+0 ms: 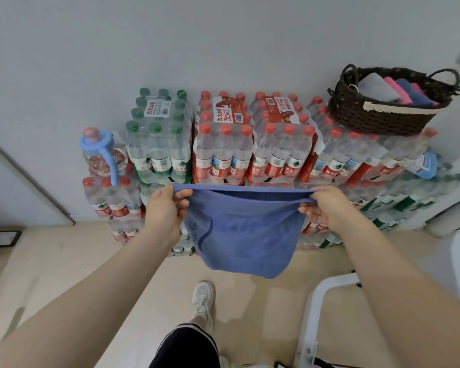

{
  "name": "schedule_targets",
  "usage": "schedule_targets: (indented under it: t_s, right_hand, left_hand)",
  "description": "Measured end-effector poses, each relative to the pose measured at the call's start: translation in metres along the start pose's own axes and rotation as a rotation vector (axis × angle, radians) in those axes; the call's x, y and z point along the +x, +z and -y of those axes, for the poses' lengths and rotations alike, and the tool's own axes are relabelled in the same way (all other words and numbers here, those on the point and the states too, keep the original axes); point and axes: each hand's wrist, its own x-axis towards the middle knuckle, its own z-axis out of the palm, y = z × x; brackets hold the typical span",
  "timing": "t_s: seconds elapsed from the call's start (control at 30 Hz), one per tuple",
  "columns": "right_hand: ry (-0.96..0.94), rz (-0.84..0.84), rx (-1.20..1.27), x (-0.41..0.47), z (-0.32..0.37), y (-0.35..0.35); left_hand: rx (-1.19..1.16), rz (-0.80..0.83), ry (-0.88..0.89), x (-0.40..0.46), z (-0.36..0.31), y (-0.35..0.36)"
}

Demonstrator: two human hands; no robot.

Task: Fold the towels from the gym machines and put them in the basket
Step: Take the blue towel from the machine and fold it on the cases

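Note:
A blue towel (243,232) hangs doubled over in front of me, its top edge pulled taut between both hands. My left hand (165,208) pinches the towel's upper left corner. My right hand (323,207) pinches the upper right corner. A dark woven basket (377,116) with two loop handles sits at the upper right, on top of the stacked water packs. Inside it lie folded towels (398,91) in grey, pink and blue.
Shrink-wrapped packs of water bottles (223,144) with red and green caps are stacked against the grey wall. A large jug with a blue handle (101,152) stands at the left. A white metal frame (319,309) stands at my lower right on the beige floor.

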Motion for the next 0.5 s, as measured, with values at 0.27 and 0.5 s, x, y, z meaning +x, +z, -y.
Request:
schedule_targets:
  t_s: [0.27,0.5]
  right_hand:
    - [-0.226,0.006,-0.181,0.057,0.049,0.004]
    - [-0.046,0.115,0.38,0.122,0.146,0.026]
  left_hand:
    - [-0.031,0.053,-0.046,0.057,-0.036,0.037]
    - [-0.174,0.078,-0.038,0.14,-0.086,0.097]
